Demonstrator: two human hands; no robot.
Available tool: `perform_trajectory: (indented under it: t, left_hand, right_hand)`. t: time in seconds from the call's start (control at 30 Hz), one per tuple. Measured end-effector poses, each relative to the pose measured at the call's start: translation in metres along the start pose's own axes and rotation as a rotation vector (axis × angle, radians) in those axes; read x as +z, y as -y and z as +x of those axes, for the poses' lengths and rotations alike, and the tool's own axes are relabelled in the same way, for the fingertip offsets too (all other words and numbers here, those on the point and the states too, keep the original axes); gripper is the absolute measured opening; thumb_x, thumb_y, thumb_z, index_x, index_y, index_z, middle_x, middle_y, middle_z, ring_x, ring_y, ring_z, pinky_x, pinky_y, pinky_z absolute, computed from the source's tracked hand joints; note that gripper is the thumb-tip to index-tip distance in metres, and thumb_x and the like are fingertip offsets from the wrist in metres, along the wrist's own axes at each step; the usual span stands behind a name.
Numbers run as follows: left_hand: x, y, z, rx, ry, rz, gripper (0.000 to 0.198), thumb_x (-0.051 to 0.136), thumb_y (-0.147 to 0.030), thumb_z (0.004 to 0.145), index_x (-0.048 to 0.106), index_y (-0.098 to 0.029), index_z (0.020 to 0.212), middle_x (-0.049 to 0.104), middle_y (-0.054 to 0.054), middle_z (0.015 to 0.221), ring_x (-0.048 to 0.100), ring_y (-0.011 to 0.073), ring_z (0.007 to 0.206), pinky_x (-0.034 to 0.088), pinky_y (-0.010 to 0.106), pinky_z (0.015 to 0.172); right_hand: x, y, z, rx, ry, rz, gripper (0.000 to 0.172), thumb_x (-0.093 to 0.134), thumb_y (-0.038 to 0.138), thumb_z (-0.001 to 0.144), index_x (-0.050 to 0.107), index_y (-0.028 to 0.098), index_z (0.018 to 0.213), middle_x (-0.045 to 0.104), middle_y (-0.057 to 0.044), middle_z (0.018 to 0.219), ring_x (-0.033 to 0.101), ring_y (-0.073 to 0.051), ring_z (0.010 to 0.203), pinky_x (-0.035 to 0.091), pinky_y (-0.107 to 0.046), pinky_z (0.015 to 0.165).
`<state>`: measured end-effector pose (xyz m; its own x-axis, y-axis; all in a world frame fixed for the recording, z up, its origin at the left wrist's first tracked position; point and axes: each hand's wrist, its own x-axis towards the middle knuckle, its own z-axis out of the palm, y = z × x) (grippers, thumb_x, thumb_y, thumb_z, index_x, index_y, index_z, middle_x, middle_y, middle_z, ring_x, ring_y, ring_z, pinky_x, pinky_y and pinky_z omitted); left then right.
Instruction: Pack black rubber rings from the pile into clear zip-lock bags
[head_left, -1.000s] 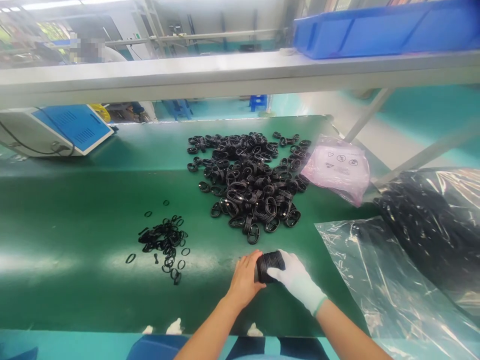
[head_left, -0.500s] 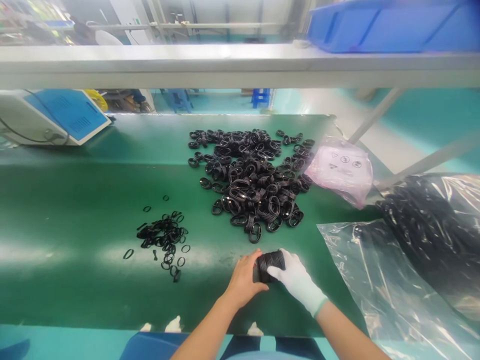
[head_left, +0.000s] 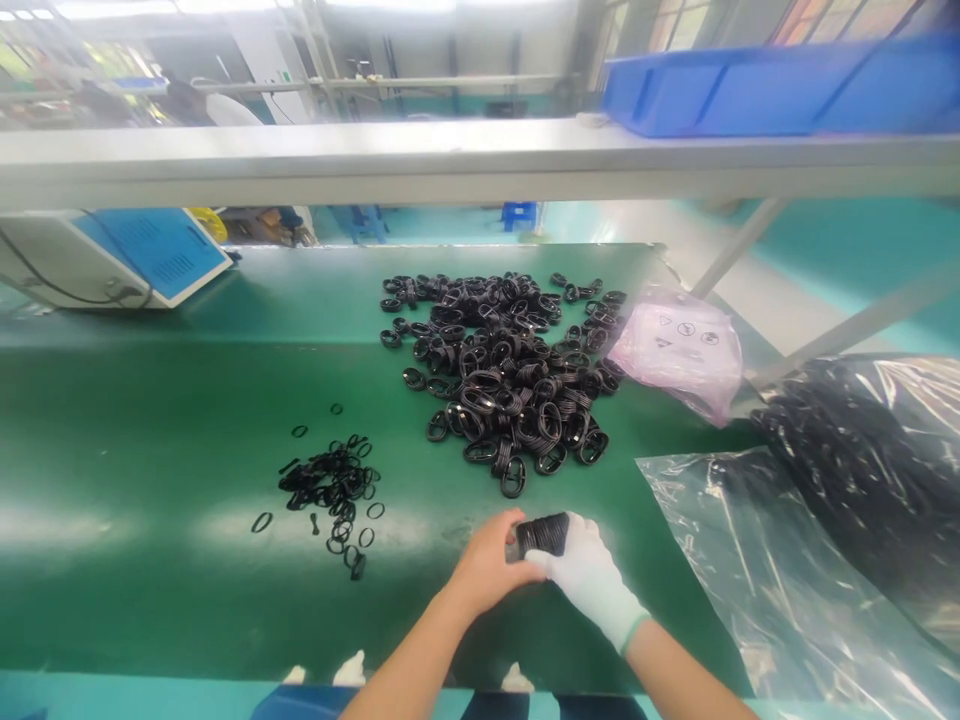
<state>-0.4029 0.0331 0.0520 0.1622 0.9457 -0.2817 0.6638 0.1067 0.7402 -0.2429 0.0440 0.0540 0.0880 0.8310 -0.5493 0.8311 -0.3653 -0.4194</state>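
Observation:
A tightly wound black cable coil is held above the green table near its front edge. My bare left hand curls round the coil's left end, with the thumb below and the fingers at the top. On the coil's right side, my right hand, in a white glove, is closed with its thumb across the front. Just beyond lies a large heap of coiled black cables. Small black bands are scattered in a loose pile to the left.
A pinkish plastic bag with printed symbols lies right of the heap. Clear plastic bags, one filled with black items, cover the right side. A blue and white machine stands back left. Overhead runs a shelf bearing a blue bin.
The view has tilted slightly upward, so the scene sits lower. My left thumb and the gloved right thumb have come closer together on the coil, which both hands still hold.

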Motion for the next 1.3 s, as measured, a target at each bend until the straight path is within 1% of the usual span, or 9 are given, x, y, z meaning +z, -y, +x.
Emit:
perform_trajectory:
  t: [0.13,0.37,0.6,0.77,0.9,1.0,1.07,1.17,1.3]
  left_hand:
    - [-0.029,-0.02,0.042,-0.228,-0.26,0.28,0.03,0.039,-0.045,0.083,0.053,-0.024,0.098,0.064,0.002,0.087,0.059,0.0159,0.079,0.041,0.028,0.07]
    - [-0.035,-0.032,0.085,-0.3,-0.194,0.543,0.02,0.051,-0.033,0.076,0.055,-0.019,0.09,0.065,0.008,0.086,0.06,0.0227,0.084,0.041,0.031,0.068]
    - [-0.066,-0.018,0.039,-0.149,-0.112,0.634,0.015,0.046,-0.027,0.08,0.054,-0.028,0.092,0.06,0.001,0.094,0.056,0.0175,0.085,0.039,0.03,0.074]
    - [-0.066,0.012,-0.021,0.158,0.161,0.73,0.023,0.038,-0.016,0.082,0.056,-0.027,0.091,0.057,0.003,0.092,0.053,0.0167,0.089,0.038,0.029,0.08]
    - [-0.04,0.008,-0.038,-0.096,0.034,0.651,0.029,0.046,-0.027,0.079,0.048,-0.029,0.107,0.053,0.003,0.105,0.054,0.0189,0.092,0.041,0.03,0.077]
    - [-0.016,-0.007,-0.033,-0.304,-0.073,0.606,0.069,0.063,-0.041,0.063,0.036,-0.02,0.124,0.046,0.01,0.117,0.047,0.0275,0.104,0.041,0.036,0.082]
    - [-0.005,-0.013,-0.027,-0.367,-0.056,0.591,0.077,0.068,-0.031,0.057,0.035,-0.014,0.125,0.045,0.014,0.118,0.043,0.0298,0.109,0.039,0.036,0.086]
    - [-0.001,-0.013,-0.025,-0.333,-0.057,0.481,0.077,0.064,-0.016,0.057,0.034,-0.016,0.127,0.044,0.012,0.121,0.042,0.0266,0.112,0.036,0.033,0.09]
    - [0.001,-0.004,-0.03,-0.158,-0.028,0.178,0.08,0.066,-0.017,0.058,0.031,-0.027,0.129,0.045,0.003,0.124,0.042,0.021,0.114,0.032,0.029,0.095]
  right_hand:
    - [0.0,0.001,0.0,0.004,0.007,0.013,0.065,0.059,0.05,0.057,0.043,0.017,0.11,0.044,-0.012,0.105,0.054,-0.027,0.093,0.042,-0.035,0.076]
    - [0.002,0.0,0.003,-0.007,-0.008,0.019,0.065,0.061,0.048,0.055,0.044,0.016,0.11,0.045,-0.011,0.103,0.054,-0.026,0.091,0.043,-0.034,0.077]
    - [-0.001,0.003,0.002,-0.018,0.005,0.02,0.063,0.061,0.047,0.055,0.045,0.016,0.107,0.046,-0.011,0.102,0.054,-0.026,0.091,0.042,-0.034,0.078]
    - [-0.007,0.003,-0.001,-0.021,0.045,-0.017,0.063,0.059,0.052,0.058,0.045,0.014,0.107,0.044,-0.014,0.105,0.053,-0.028,0.094,0.041,-0.037,0.078]
    - [-0.007,0.001,-0.001,-0.024,0.059,-0.031,0.066,0.058,0.054,0.059,0.044,0.013,0.109,0.044,-0.015,0.107,0.052,-0.03,0.097,0.041,-0.039,0.078]
    - [-0.006,-0.001,0.0,-0.036,0.049,-0.024,0.067,0.058,0.053,0.059,0.043,0.012,0.11,0.044,-0.015,0.107,0.052,-0.03,0.096,0.04,-0.039,0.079]
    - [-0.006,-0.001,0.0,-0.039,0.044,-0.016,0.07,0.059,0.053,0.058,0.042,0.012,0.111,0.044,-0.016,0.107,0.052,-0.03,0.095,0.04,-0.038,0.08]
    - [-0.006,-0.001,0.0,-0.038,0.044,0.004,0.072,0.059,0.052,0.058,0.04,0.012,0.115,0.043,-0.015,0.108,0.052,-0.028,0.095,0.04,-0.038,0.081]
    - [-0.008,-0.001,-0.002,-0.04,0.032,0.017,0.069,0.058,0.051,0.058,0.042,0.013,0.113,0.043,-0.015,0.106,0.052,-0.028,0.095,0.04,-0.038,0.081]
